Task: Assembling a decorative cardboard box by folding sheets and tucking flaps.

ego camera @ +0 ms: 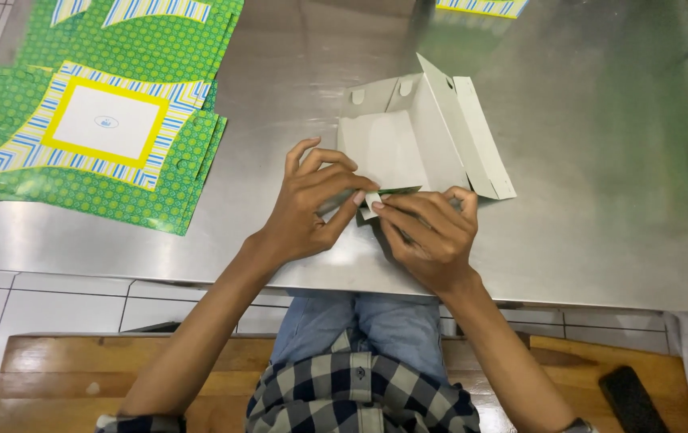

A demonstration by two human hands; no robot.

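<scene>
On the steel table, the left hand and right hand both pinch the near flap of a half-folded cardboard box, steadying it, beside stacked green flat cartons.

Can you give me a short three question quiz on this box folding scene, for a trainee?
1. True or false: the stack of flat green box blanks lies to the left of the half-folded box on the steel table.
2. Which hands touch the box's near flap? A) left only B) right only C) both
3. What colour is the inner face of the half-folded box?

Key
1. True.
2. C: the left hand and right hand both pinch the flap at the box's near edge.
3. Plain white to grey; the green print shows only at the flap's edge.
</scene>
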